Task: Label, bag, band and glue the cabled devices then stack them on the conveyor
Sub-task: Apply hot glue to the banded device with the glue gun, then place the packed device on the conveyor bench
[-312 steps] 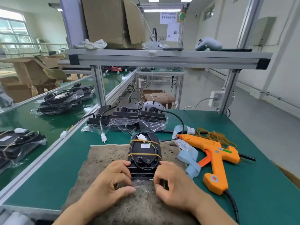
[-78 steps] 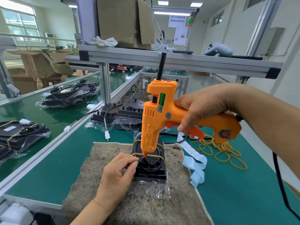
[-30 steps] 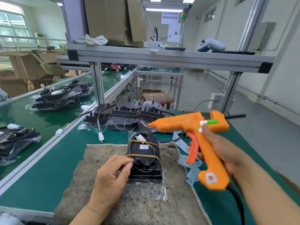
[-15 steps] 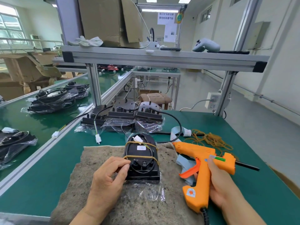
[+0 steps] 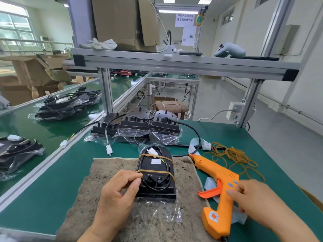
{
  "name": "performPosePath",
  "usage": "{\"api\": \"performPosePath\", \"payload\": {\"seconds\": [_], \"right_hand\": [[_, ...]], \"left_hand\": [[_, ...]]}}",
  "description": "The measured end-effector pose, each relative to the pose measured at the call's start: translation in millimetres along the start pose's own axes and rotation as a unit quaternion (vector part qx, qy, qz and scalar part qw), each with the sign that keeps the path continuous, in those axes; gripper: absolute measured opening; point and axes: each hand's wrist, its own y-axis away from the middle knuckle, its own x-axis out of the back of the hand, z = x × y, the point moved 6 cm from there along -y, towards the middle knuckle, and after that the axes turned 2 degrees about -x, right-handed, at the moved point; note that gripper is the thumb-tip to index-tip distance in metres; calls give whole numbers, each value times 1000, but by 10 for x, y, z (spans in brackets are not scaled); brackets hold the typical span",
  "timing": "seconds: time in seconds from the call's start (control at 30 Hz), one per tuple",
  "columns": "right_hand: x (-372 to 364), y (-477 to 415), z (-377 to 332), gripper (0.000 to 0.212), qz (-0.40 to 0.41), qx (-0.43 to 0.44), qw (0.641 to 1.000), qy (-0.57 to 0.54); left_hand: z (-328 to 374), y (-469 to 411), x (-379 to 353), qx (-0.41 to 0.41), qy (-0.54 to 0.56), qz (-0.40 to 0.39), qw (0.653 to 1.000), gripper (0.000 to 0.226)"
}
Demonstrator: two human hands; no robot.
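Observation:
A black cabled device (image 5: 156,173) in a clear bag lies on the grey felt mat (image 5: 97,173), bound by two tan rubber bands and bearing a small white label. My left hand (image 5: 118,191) grips its left side, fingers curled at the nearer band. The orange glue gun (image 5: 216,186) lies on its side on the table to the right of the device. My right hand (image 5: 251,199) hovers over its handle with fingers loosely extended, fingertips near the body of the gun. Bagged devices (image 5: 59,106) are stacked on the green conveyor (image 5: 22,126) at left.
Three more black devices (image 5: 136,124) with loose cables and bags stand behind the mat. Loose rubber bands (image 5: 234,158) and a blue label strip (image 5: 197,144) lie at right. An aluminium rail (image 5: 43,165) separates table and conveyor. A shelf (image 5: 174,62) spans overhead.
My right hand laid the glue gun down on the table to the right of the device and has let go of its handle. My left hand stays on the device.

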Motion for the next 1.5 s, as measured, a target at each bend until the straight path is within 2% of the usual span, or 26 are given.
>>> {"api": "performPosePath", "payload": {"seconds": [0.07,0.13,0.23,0.4,0.47,0.53,0.63,0.7,0.73,0.77,0.8,0.9,1.0,1.07,1.17,1.23,1.3,1.5], "right_hand": [[113,38,-285,34,45,53,997,-37],[73,46,-674,32,32,114,986,-115],[-183,-113,-1184,37,-22,156,977,-141],[-670,-444,-1565,50,-65,116,980,-150],[-797,-496,-1598,59,-65,99,980,-160],[-847,-491,-1618,66,-74,94,979,-164],[-846,-424,-1650,71,-91,106,968,-207],[-802,-346,-1698,71,-87,128,952,-264],[-756,-298,-1733,70,-78,144,942,-293],[-700,-253,-1770,69,-67,162,930,-322],[-638,-215,-1852,67,-60,180,918,-349],[-397,-166,-2072,64,-60,207,889,-403],[-242,-135,-2523,65,-89,256,874,-402],[-200,-101,-2895,65,-108,295,865,-391],[-218,-38,-3476,60,-154,342,842,-387],[-273,7,-3848,72,-181,358,831,-385],[-336,48,-4205,81,-193,371,827,-375],[-634,276,-5131,48,-230,432,796,-357]], "left_hand": [[-16,-72,25,52,6,4,999,25],[-87,-233,31,115,-56,-9,992,17],[-227,-516,-87,124,-217,-114,962,43],[-542,-613,-236,228,-342,-206,888,59],[-590,-568,-321,246,-348,-229,875,60],[-599,-542,-380,254,-326,-238,879,59],[-535,-528,-411,219,-216,-181,934,52],[-407,-494,-370,215,-115,-89,966,46],[-361,-460,-332,225,-59,-27,972,35],[-347,-414,-283,241,-12,33,970,22],[-340,-392,-200,252,24,80,964,19],[-300,-457,-17,278,119,131,944,18],[-292,-609,356,287,169,171,928,35],[-289,-715,637,274,190,199,922,36],[-295,-839,1075,254,192,255,913,29],[-314,-884,1377,258,174,297,903,52],[-314,-927,1666,243,160,326,899,53],[-433,-891,2455,238,118,376,888,36]]}}
